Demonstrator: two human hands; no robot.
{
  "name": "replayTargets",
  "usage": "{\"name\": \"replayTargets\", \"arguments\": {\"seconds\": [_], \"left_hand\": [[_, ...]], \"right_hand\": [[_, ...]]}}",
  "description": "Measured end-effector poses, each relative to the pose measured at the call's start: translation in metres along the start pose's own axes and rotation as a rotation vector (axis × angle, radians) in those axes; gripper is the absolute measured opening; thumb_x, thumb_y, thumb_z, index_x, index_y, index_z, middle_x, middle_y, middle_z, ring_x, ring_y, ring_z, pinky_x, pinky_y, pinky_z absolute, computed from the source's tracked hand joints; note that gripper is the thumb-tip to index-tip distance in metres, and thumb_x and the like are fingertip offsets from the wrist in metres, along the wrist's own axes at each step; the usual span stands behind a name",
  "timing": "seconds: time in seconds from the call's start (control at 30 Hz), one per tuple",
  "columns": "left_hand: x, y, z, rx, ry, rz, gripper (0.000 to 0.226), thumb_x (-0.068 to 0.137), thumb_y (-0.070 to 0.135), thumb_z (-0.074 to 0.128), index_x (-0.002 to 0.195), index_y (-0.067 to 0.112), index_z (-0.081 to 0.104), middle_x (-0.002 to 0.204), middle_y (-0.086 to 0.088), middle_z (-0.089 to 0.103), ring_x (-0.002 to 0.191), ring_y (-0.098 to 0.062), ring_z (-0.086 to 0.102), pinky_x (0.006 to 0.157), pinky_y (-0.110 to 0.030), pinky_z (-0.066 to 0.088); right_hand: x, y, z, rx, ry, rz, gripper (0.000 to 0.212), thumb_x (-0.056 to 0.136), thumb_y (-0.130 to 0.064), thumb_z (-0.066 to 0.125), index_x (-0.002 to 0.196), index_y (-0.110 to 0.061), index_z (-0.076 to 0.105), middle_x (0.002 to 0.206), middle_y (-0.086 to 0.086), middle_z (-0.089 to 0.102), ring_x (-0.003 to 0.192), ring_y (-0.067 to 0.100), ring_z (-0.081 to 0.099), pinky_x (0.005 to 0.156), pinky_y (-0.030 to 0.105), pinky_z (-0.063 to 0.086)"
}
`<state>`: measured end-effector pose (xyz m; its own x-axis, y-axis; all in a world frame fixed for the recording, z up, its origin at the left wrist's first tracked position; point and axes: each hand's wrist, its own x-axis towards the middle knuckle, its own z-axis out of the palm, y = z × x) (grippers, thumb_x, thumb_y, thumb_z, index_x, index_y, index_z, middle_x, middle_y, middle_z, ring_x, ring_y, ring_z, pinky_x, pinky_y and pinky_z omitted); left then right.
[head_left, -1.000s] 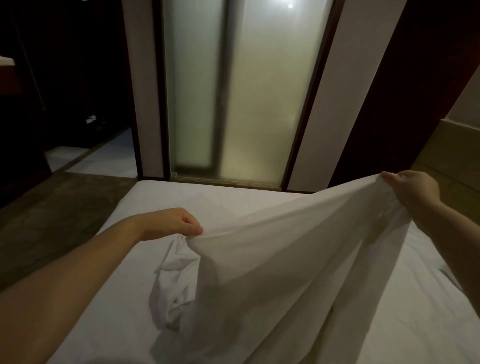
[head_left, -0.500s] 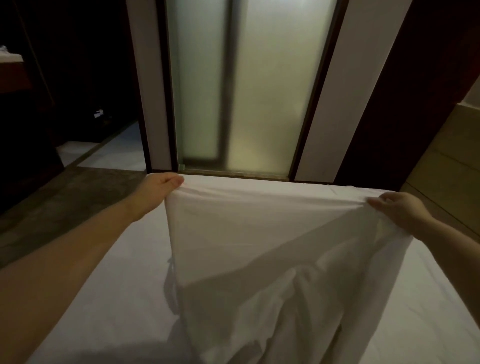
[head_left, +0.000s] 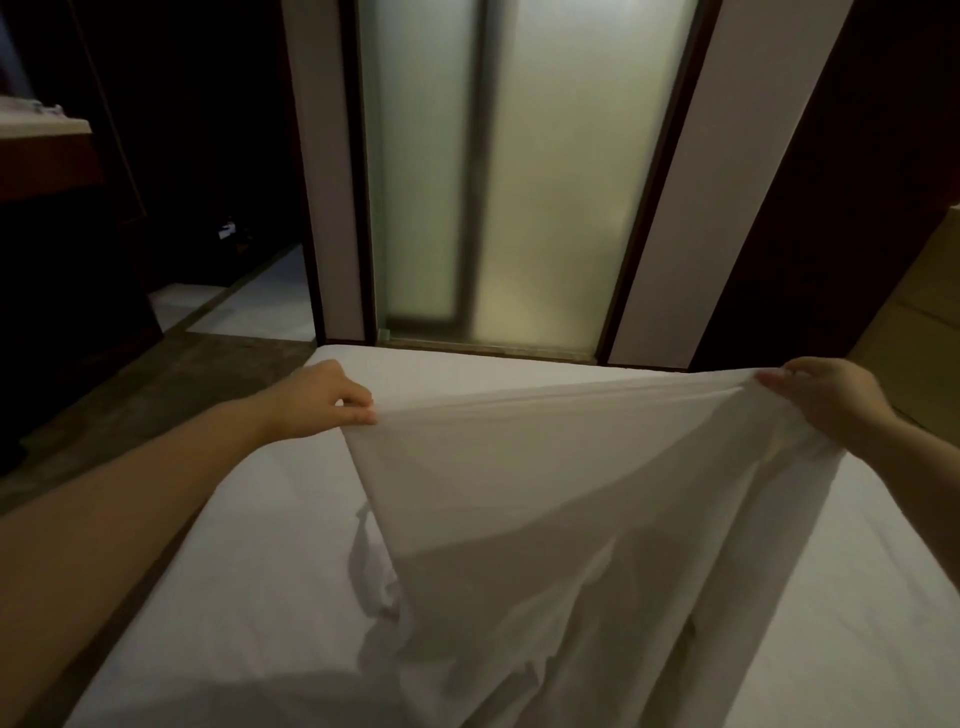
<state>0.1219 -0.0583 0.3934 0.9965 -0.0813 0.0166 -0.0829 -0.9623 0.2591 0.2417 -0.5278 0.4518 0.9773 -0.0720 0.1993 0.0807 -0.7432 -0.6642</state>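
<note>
A loose white sheet hangs in folds above a white bed. Its top edge is stretched taut between my two hands. My left hand pinches the left corner of that edge with fingertips and thumb. My right hand grips the right corner, with bunched fabric falling below it. The lower part of the sheet crumples on the mattress near me.
A frosted glass sliding door in a dark frame stands just past the far end of the bed. Dark floor runs along the left side of the bed. A dark cabinet stands at far left. A wooden panel is at right.
My left hand has risen and moved away from me, lifting its corner level with the right one. The sheet's top edge went from sagging to taut and straight.
</note>
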Motion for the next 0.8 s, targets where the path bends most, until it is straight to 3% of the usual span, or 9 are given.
{"name": "replayTargets", "arguments": {"seconds": [0.1, 0.2, 0.4, 0.47, 0.63, 0.8], "left_hand": [[0.002, -0.01, -0.003, 0.043, 0.2, -0.055, 0.018, 0.09, 0.038, 0.057, 0.073, 0.033, 0.062, 0.07, 0.019, 0.056, 0.075, -0.007, 0.047, 0.066, -0.022, 0.033], [0.004, -0.019, 0.001, 0.044, 0.265, -0.154, 0.02, 0.09, 0.034, 0.058, 0.086, 0.02, 0.072, 0.08, 0.006, 0.065, 0.078, -0.011, 0.054, 0.066, -0.023, 0.038], [0.011, -0.038, 0.001, -0.236, 0.409, -0.4, 0.02, 0.091, 0.027, 0.059, 0.098, 0.014, 0.072, 0.097, -0.005, 0.068, 0.09, -0.019, 0.058, 0.077, -0.03, 0.042], [0.014, -0.047, 0.002, -0.195, 0.399, -0.467, 0.02, 0.091, 0.026, 0.058, 0.098, 0.013, 0.07, 0.096, -0.005, 0.067, 0.088, -0.018, 0.058, 0.077, -0.03, 0.043], [0.014, -0.067, 0.008, 0.114, 0.329, -0.475, 0.028, 0.097, 0.035, 0.045, 0.086, 0.023, 0.067, 0.075, 0.003, 0.057, 0.075, -0.017, 0.056, 0.073, -0.032, 0.047], [0.019, -0.085, 0.014, 0.174, 0.201, -0.581, 0.025, 0.096, 0.03, 0.045, 0.085, 0.022, 0.065, 0.084, 0.0, 0.062, 0.078, -0.018, 0.058, 0.076, -0.032, 0.05]], "right_hand": [[0.002, -0.005, -0.002, -0.013, -0.04, -0.05, 0.021, 0.089, -0.031, 0.062, 0.091, -0.01, 0.066, 0.094, 0.014, 0.058, 0.084, 0.031, 0.053, 0.076, 0.037, 0.042], [0.0, -0.01, -0.001, -0.023, -0.086, -0.089, 0.018, 0.09, -0.028, 0.061, 0.088, -0.011, 0.065, 0.091, 0.013, 0.058, 0.082, 0.03, 0.053, 0.076, 0.036, 0.041], [-0.002, -0.024, 0.001, 0.01, -0.131, -0.158, 0.024, 0.087, -0.028, 0.064, 0.082, -0.005, 0.066, 0.082, 0.011, 0.058, 0.078, 0.028, 0.054, 0.073, 0.032, 0.039], [0.001, -0.034, 0.004, -0.013, -0.16, -0.191, 0.032, 0.086, -0.03, 0.065, 0.087, 0.002, 0.068, 0.087, 0.016, 0.061, 0.077, 0.025, 0.055, 0.073, 0.032, 0.041], [0.006, -0.05, 0.008, -0.098, -0.218, -0.228, 0.033, 0.086, -0.037, 0.064, 0.091, -0.005, 0.071, 0.09, 0.01, 0.064, 0.083, 0.025, 0.059, 0.075, 0.032, 0.044], [0.002, -0.079, 0.017, -0.06, -0.217, -0.347, 0.026, 0.088, -0.028, 0.063, 0.105, -0.008, 0.068, 0.101, 0.002, 0.059, 0.095, 0.019, 0.054, 0.085, 0.031, 0.041]]}}
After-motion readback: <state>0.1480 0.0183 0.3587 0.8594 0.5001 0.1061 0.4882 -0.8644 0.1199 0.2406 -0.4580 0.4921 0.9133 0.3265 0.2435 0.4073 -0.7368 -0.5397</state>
